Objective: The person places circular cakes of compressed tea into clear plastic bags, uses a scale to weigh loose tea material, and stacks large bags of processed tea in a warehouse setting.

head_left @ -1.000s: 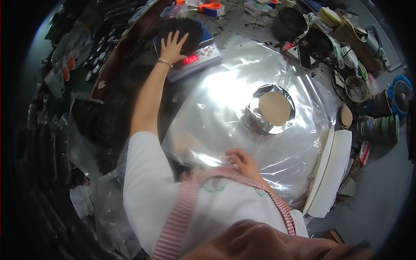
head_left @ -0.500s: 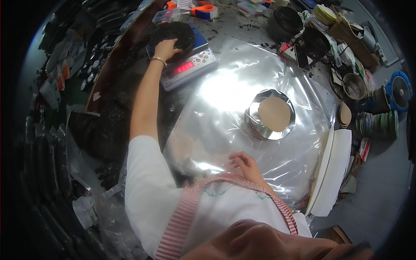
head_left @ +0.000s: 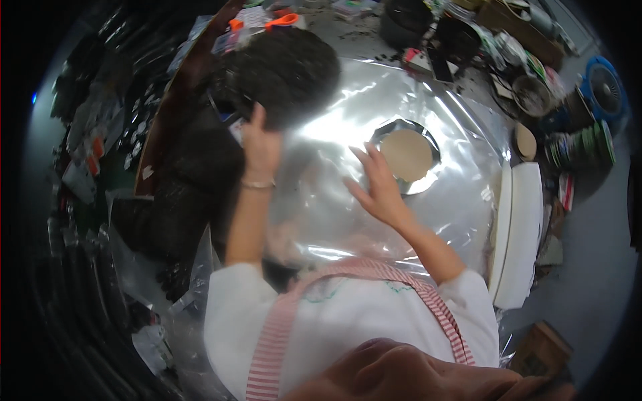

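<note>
A dark round disc (head_left: 287, 77) stands raised at the far left edge of a work table, gripped by the person's left hand (head_left: 259, 148).

The disc tilts up off the table, its face turned toward the camera, its lower edge clasped in the left hand's closed fingers; being round, it shows no long axis. The right hand (head_left: 378, 187) lies flat, fingers spread and holding nothing, on a clear plastic sheet (head_left: 461, 194) beside a metal tin (head_left: 406, 155) with a tan round top. The sheet covers a grey table (head_left: 595, 267) crowded along its far rim with pots, tools and orange-handled scissors (head_left: 284, 21). A white board (head_left: 521, 234) lies at the right.
</note>
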### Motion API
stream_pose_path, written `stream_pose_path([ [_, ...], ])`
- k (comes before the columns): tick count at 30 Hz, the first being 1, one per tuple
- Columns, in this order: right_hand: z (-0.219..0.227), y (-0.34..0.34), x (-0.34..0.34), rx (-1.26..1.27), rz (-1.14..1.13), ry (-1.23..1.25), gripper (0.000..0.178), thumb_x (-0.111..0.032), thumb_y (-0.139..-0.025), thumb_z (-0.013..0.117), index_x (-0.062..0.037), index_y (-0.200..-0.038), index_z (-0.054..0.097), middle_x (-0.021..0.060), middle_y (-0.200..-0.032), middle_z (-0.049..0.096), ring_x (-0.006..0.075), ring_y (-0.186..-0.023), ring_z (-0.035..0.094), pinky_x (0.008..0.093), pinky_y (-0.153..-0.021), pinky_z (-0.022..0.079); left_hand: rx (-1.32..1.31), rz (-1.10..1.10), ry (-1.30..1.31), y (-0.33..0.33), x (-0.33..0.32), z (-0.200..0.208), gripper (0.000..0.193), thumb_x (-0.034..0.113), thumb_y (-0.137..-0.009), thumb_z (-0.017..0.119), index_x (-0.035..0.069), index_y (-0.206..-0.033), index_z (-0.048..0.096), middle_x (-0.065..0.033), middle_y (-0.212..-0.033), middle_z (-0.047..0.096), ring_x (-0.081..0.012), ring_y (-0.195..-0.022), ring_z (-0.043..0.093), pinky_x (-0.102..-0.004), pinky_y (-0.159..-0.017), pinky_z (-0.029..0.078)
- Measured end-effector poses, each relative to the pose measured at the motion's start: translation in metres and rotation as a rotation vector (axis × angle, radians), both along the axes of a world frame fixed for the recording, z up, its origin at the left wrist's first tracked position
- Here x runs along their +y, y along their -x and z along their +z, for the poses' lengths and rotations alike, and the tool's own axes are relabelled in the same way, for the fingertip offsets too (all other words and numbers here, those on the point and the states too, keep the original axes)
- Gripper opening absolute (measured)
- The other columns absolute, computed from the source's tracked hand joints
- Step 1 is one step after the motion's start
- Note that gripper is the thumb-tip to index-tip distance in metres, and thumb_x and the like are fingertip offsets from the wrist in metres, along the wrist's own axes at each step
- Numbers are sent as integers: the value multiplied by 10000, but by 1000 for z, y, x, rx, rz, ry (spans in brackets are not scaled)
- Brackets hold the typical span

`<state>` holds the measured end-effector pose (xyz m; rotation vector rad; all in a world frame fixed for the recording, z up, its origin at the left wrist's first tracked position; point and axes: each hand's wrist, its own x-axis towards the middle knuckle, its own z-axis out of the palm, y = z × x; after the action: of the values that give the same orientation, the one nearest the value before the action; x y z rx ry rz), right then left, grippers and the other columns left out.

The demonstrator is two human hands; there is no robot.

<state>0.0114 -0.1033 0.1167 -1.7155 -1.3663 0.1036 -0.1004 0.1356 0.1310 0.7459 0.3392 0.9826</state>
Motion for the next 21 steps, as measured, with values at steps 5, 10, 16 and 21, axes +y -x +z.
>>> stream_pose_path([
  [5,12,-25,16,-265,9,-2,811,-163,-701,747,-130,-1437,406,205,-1453,379,404,-1299,406,500,-1086,309,66,-371,135,-8,-118,-27,474,279,-1011,498,63,-1422,400,-67,-1377,511,-229,-1237,512,-391,-1021,448],
  [10,23,-70,-47,-135,66,-60,659,63,-693,600,-125,-1323,552,123,-1339,530,330,-1248,487,445,-1041,392,185,-159,31,-19,-108,-18,439,267,-1003,523,-29,-1324,475,-114,-1276,578,-201,-1114,584,-365,-967,483],
  [16,-43,-100,-92,-506,4,337,573,-64,-791,638,-179,-1342,533,82,-1363,513,285,-1276,461,544,-1085,299,456,447,-1177,-54,-125,-5,375,51,-961,487,-28,-1326,517,-144,-1391,487,-267,-1302,447,-363,-1093,344],
  [21,-5,-114,-113,-8,-103,150,242,-280,-869,640,-64,-953,710,149,-977,679,316,-1013,629,386,-796,495,800,-234,-1844,-70,-132,-68,647,-6,-762,649,313,-1320,570,-150,-1454,406,-359,-1351,380,-457,-1119,328],
])
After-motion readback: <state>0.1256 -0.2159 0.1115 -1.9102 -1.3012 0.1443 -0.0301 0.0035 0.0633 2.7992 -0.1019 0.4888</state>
